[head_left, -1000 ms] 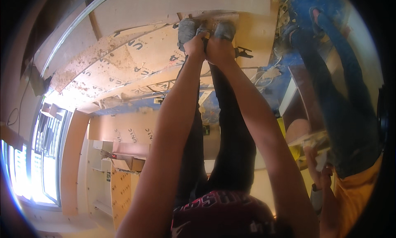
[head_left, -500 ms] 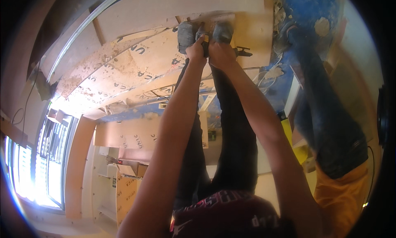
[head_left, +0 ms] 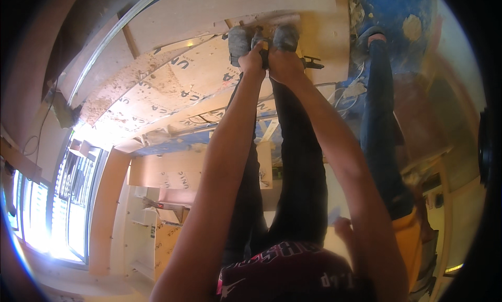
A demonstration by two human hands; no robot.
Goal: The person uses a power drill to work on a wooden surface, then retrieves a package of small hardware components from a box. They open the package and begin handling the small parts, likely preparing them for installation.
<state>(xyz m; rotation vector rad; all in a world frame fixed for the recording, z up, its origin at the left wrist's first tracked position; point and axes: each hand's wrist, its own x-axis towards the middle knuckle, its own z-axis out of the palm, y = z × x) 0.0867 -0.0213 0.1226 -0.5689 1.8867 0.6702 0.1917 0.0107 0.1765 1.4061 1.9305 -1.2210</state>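
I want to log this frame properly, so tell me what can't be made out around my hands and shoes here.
- What the left hand and right hand grip: head view, both fists close over it.
- Fronts of the grey shoes: hidden behind the hands.
- The dark tool beside the right hand: too small to name.
- The other person's leg: upper body cut off by the dark rim.
- The window: blown out by glare.

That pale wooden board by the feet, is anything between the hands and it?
Nothing visible does. The left hand and right hand are down together at the pale wooden board, beside the grey shoes. What they grip cannot be told.
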